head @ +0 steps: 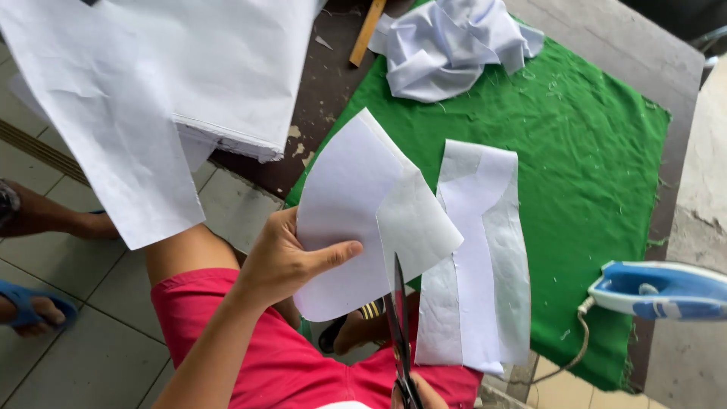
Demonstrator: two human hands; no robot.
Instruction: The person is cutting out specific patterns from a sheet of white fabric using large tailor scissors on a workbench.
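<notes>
My left hand grips a curved white fabric piece with a greyish lining layer, thumb on top, held above my lap. My right hand is mostly out of view at the bottom edge and holds black scissors. The blades point up into the lower edge of the held piece. A second white piece with grey lining lies flat on the green cloth, just right of the scissors.
A stack of white fabric hangs over the dark table's left edge. Crumpled white cloth and a wooden ruler lie at the back. A blue and white iron sits at right. Another person's feet rest on the tiled floor.
</notes>
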